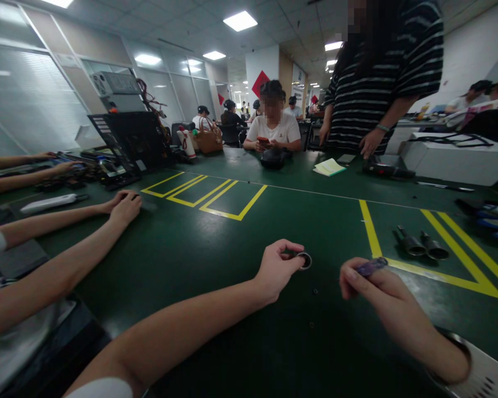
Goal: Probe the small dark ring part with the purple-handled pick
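My left hand (279,270) is closed over the table, thumb and fingers pinching a round metal piece (306,262) whose ring-like open end faces me; the rest of it is hidden by the hand. My right hand (375,290) is closed around a short purplish, shiny stick-like piece (372,267), blurred, its exact kind unclear. Between my hands a small dark nut-like ring (315,291) lies on the green table (216,260), with another small ring (311,325) nearer to me. Beyond my right hand, two metal sockets with shanks (413,243) lie side by side within yellow tape lines.
Yellow tape (243,213) marks boxes on the table. A co-worker's clasped hands (126,207) rest at left, near a white power strip (50,203). Opposite, one person sits with a phone (264,141) and another stands. Blue-handled tools (496,221) lie far right, a white box (456,157) behind.
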Demonstrator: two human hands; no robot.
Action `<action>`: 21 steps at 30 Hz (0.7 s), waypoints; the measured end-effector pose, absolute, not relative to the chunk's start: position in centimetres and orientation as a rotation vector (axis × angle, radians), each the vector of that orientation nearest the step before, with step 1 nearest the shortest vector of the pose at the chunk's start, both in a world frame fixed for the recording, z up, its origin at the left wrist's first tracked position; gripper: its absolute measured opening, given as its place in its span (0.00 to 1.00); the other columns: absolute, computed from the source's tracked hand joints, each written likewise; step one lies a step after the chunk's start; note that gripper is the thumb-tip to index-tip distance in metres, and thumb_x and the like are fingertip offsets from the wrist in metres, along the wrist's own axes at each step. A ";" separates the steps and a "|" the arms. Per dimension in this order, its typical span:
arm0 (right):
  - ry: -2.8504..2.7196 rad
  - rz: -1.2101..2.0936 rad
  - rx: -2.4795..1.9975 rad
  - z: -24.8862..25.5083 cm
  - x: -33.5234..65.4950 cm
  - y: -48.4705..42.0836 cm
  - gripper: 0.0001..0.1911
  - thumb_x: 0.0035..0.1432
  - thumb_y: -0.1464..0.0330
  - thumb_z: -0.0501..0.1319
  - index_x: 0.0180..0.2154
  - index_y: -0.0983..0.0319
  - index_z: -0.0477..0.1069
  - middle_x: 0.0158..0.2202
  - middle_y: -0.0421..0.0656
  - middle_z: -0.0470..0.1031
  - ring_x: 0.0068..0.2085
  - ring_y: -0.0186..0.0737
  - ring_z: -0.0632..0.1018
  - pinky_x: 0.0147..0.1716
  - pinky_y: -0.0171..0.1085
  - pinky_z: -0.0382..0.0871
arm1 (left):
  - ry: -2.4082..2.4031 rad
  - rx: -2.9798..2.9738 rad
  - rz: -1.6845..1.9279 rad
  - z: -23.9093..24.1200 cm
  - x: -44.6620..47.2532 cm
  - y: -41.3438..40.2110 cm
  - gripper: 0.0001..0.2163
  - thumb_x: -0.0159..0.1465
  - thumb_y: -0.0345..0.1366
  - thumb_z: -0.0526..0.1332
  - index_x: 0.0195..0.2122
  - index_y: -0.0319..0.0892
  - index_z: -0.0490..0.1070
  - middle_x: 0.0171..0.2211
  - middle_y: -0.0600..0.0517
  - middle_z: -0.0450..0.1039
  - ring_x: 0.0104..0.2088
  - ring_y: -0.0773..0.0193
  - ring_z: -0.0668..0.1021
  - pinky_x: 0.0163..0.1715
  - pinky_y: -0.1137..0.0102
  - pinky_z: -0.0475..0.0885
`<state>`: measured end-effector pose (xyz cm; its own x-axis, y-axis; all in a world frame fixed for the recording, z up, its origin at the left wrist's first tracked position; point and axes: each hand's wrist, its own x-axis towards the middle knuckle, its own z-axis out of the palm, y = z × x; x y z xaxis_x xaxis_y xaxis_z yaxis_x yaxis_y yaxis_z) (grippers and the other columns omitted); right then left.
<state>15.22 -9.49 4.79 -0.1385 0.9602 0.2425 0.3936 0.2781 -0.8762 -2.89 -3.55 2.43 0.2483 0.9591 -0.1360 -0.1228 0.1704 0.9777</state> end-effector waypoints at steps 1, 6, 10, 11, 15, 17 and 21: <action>-1.659 0.906 -1.262 4.7 15.2 -9.3 0.19 0.59 0.55 0.54 0.23 0.59 0.69 0.21 0.40 0.70 0.23 0.38 0.73 0.23 0.36 0.66 | 1.014 1.086 0.974 2.8 -2.9 -3.6 0.10 0.55 0.19 0.61 0.36 0.37 0.71 0.35 0.49 0.75 0.36 0.64 0.78 0.43 0.62 0.74; -1.656 1.008 -1.268 4.0 15.2 -8.8 0.21 0.57 0.51 0.55 0.23 0.60 0.68 0.20 0.40 0.69 0.24 0.38 0.71 0.24 0.36 0.64 | 1.052 1.023 0.953 3.9 -2.5 -4.0 0.10 0.55 0.16 0.60 0.35 0.35 0.71 0.34 0.48 0.74 0.36 0.64 0.78 0.44 0.62 0.74; -1.710 0.998 -1.284 3.8 15.1 -8.8 0.20 0.58 0.52 0.53 0.24 0.60 0.68 0.21 0.40 0.68 0.25 0.39 0.71 0.26 0.37 0.64 | 1.045 1.015 0.949 3.8 -2.5 -4.0 0.10 0.56 0.17 0.59 0.35 0.35 0.70 0.34 0.48 0.74 0.36 0.64 0.78 0.44 0.62 0.74; -1.729 0.992 -1.286 3.7 15.1 -8.7 0.20 0.59 0.53 0.53 0.25 0.60 0.67 0.21 0.40 0.68 0.25 0.39 0.72 0.26 0.37 0.64 | 1.037 1.018 0.949 3.7 -2.5 -4.0 0.10 0.56 0.17 0.59 0.36 0.35 0.70 0.34 0.48 0.74 0.36 0.64 0.78 0.43 0.63 0.74; -1.795 0.986 -1.285 3.4 15.2 -8.6 0.19 0.60 0.55 0.52 0.25 0.60 0.67 0.22 0.39 0.68 0.26 0.39 0.72 0.28 0.38 0.64 | 1.014 1.023 0.953 3.3 -2.7 -3.9 0.10 0.56 0.17 0.59 0.36 0.36 0.70 0.35 0.49 0.74 0.37 0.65 0.77 0.42 0.65 0.74; -1.779 1.006 -1.287 3.2 15.1 -8.5 0.19 0.59 0.54 0.53 0.25 0.60 0.68 0.23 0.39 0.68 0.26 0.39 0.71 0.28 0.38 0.63 | 1.008 1.018 0.957 3.2 -2.7 -3.8 0.11 0.55 0.17 0.60 0.36 0.36 0.70 0.35 0.49 0.74 0.37 0.65 0.77 0.42 0.66 0.74; -1.546 1.171 -1.300 2.8 15.1 -8.3 0.19 0.55 0.52 0.57 0.25 0.61 0.69 0.21 0.39 0.69 0.24 0.37 0.70 0.25 0.37 0.62 | 1.010 0.994 0.970 3.4 -2.5 -3.8 0.12 0.53 0.15 0.60 0.35 0.35 0.70 0.34 0.49 0.74 0.37 0.65 0.77 0.42 0.66 0.75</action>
